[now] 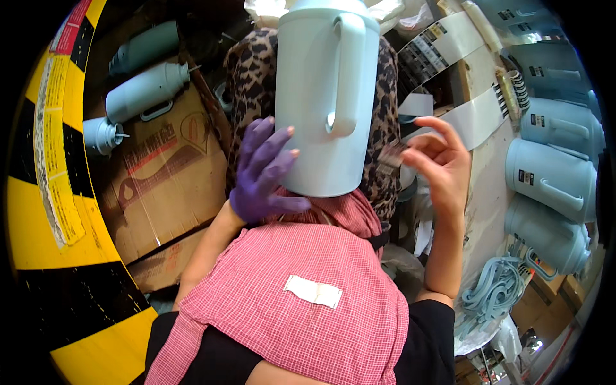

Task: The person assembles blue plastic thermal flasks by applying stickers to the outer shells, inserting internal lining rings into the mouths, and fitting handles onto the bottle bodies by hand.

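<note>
A pale blue thermos jug (314,96) lies across my lap on leopard-print cloth, its handle facing up and its base toward me. My left hand (266,170), in a purple glove with bare fingertips, is spread open beside the jug's lower left side, fingertips at its surface. Off the jug's right side, my bare right hand (439,160) pinches a small dark label (390,154) between thumb and forefinger. The label is blurred, so its details cannot be made out.
Strips of labels (427,51) lie on the bench at right, near several labelled blue jugs (552,176) and a heap of blue straps (494,285). At left, more jugs (144,90) rest on a cardboard box (173,167), beside a yellow-and-black striped edge (70,289).
</note>
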`<state>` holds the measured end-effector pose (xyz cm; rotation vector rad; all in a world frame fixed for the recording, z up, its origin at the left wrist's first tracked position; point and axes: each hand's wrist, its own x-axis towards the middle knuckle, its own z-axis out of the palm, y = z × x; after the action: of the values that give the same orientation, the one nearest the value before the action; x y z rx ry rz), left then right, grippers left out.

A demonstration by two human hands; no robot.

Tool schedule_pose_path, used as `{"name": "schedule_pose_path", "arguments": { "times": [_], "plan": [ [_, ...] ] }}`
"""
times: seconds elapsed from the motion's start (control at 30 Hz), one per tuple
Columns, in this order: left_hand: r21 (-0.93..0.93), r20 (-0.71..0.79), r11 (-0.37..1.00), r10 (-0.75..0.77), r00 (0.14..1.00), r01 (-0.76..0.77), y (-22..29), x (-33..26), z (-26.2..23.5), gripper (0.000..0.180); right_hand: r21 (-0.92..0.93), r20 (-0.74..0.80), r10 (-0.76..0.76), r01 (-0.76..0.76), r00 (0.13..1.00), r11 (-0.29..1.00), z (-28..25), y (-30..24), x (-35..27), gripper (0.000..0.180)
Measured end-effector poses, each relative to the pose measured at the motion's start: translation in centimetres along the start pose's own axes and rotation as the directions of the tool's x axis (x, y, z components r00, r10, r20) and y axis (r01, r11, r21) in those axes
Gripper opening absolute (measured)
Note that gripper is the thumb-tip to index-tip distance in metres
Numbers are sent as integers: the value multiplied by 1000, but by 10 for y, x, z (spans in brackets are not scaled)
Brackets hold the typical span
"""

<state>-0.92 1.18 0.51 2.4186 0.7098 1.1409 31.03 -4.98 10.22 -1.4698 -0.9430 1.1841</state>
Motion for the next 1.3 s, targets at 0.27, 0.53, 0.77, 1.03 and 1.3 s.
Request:
{"name": "schedule_pose_path", "arguments": {
  "times": [0.27, 0.53, 0.77, 1.03, 1.3],
  "plan": [
    [16, 2, 997, 69, 998, -69, 0, -3, 28, 65, 21, 222, 176, -186, 959, 982, 59, 21, 5, 34],
    [159, 166, 987, -32, 986, 5, 7, -8, 23, 36, -437, 56, 200, -156, 978, 886, 48, 37, 19, 39],
    [-29, 206, 986, 168, 964, -166, -2, 13, -10, 33, -275, -222, -138, 74, 965, 959, -58, 42, 10, 22],
    [-818, 93, 480, -436, 895, 318, -194, 188, 30, 48, -934, -170, -767, 148, 619, 326, -259, 68, 105, 25],
    [169, 510, 976, -208, 835, 141, -109, 275, -32, 35, -904, -400, -574, -202, 715, 378, -345, 78, 161, 40]
  ]
}}
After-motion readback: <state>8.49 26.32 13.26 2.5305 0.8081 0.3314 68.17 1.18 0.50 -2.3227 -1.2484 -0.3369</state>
